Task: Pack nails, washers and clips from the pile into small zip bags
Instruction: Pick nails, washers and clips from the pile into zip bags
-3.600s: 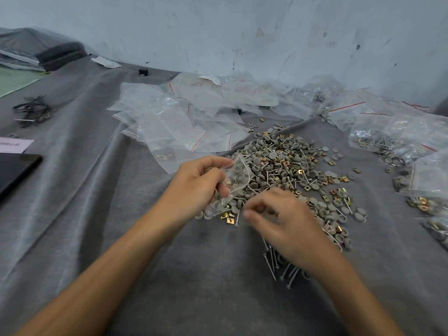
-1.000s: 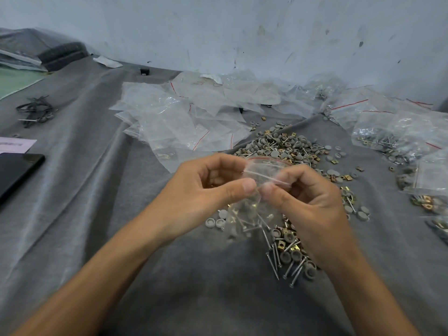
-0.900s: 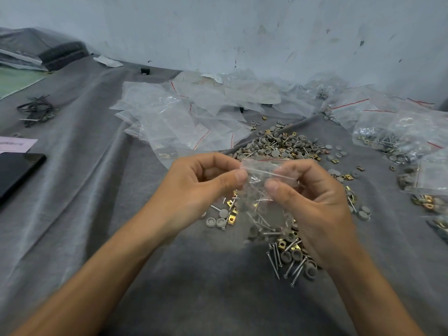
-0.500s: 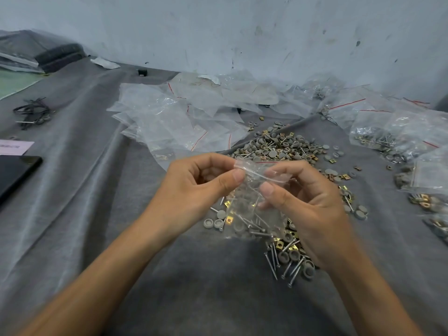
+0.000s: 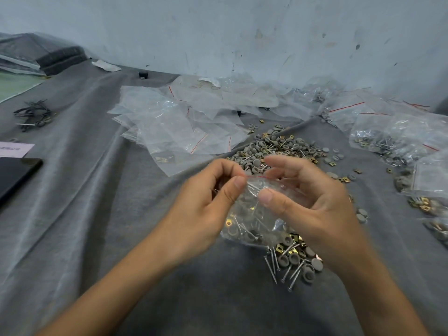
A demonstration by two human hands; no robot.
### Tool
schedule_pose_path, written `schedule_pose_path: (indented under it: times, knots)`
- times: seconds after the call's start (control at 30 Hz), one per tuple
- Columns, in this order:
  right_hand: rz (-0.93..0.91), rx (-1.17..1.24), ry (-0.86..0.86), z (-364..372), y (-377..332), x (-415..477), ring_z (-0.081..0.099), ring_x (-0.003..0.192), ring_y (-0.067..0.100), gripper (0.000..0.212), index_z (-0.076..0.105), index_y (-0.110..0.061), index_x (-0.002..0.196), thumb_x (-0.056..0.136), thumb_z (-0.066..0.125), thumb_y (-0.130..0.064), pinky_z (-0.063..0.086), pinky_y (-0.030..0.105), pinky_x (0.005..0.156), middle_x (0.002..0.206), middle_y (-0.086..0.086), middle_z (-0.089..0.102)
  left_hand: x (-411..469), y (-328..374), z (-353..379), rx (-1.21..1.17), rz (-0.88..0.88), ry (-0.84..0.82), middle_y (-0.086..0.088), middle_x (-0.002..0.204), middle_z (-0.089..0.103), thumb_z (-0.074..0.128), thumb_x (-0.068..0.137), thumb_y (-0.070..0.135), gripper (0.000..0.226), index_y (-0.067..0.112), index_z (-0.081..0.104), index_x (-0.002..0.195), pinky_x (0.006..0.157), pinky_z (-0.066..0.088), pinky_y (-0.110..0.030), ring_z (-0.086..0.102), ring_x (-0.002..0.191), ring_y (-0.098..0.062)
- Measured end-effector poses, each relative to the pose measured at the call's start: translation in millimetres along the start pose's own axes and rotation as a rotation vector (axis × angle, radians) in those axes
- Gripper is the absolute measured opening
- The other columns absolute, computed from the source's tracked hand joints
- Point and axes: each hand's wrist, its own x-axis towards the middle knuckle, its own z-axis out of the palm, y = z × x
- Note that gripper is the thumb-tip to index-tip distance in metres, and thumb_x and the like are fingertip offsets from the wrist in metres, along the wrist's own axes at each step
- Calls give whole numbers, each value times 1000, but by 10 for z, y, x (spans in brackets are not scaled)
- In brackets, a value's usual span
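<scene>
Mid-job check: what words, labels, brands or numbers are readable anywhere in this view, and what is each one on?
No text here can be read.
On the pale paper slip at the left edge of the grey cloth: one dark printed line, too blurred to read.
On the clear plastic sheet near the wall: faint reddish scrawl, illegible.
On the small clear zip bag of nails, washers and clips: a red stripe only, no print.

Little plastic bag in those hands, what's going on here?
A person is bagging hardware. The left hand and right hand both pinch the red-lined top of a small zip bag holding nails, washers and clips, apparently closing it. The loose pile lies on the grey cloth beyond; empty bags lie behind, filled bags to the right.
</scene>
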Motion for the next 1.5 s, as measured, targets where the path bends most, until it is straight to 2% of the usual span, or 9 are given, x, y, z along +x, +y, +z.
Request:
schedule_pose_path:
  times: [0.07,0.23,0.37,0.5,0.67,0.87,1.17,1.33,1.5]
  knots:
    - [18,-20,-43,10,-28,-6,72,98,12,35,73,-36,112,79,82,-43,58,22,78,107,-9,74,-34,-18,47,25,43,-35,14,77,53,56,100,29,8,24,60,97,58,38,-18,43,64,-2]
    - [-28,-20,-54,27,-48,-38,64,63,3,7,73,-24,86,81,79,-25,44,10,58,74,-12,69,-70,-20,94,58,92,-58,6,81,59,57,101,35,9,27,61,98,58,41,-24,47,67,-7]
    - [-58,-40,-29,33,-50,-39,63,68,6,6,73,-24,84,82,78,-24,44,11,62,76,-10,68,-69,-9,94,34,93,-63,12,80,58,58,100,32,6,28,61,97,58,39,-20,45,65,-4]
    - [-102,-63,3,47,-59,-38,63,69,8,6,73,-24,83,82,77,-20,44,14,65,77,-8,68,-82,6,81,13,94,-67,6,80,59,59,100,30,7,25,63,98,57,40,-21,46,65,-4]
    - [-106,-90,25,46,-101,-55,63,66,8,7,73,-25,80,81,78,-22,43,13,62,73,-9,68,-88,32,40,-17,87,-82,13,81,60,61,99,32,7,26,64,98,58,39,-16,46,65,0]
    - [-119,-200,110,52,-150,-61,62,61,11,9,70,-26,72,77,77,-21,42,13,56,70,-8,67,-99,31,52,11,95,-50,13,83,61,60,98,36,10,28,64,99,58,41,-20,49,67,-1]
    - [-127,-337,159,-141,-123,-58,58,60,13,11,68,-27,69,76,75,-22,44,20,54,70,-10,65,-62,12,-14,22,88,12,13,77,57,61,97,30,4,31,64,96,58,40,-15,45,64,-2]
    - [-90,-370,225,-282,-56,-35,56,55,19,13,69,-27,69,76,78,-21,46,32,49,72,-12,68,-13,-26,-36,42,55,63,15,73,54,60,96,31,5,29,63,92,56,36,-12,43,58,0]
    - [-46,-367,217,-334,12,-26,57,56,17,15,70,-28,69,76,77,-17,47,29,47,70,-12,68,2,-78,-36,55,37,56,17,72,54,60,97,31,5,31,63,93,55,36,-12,43,58,0]
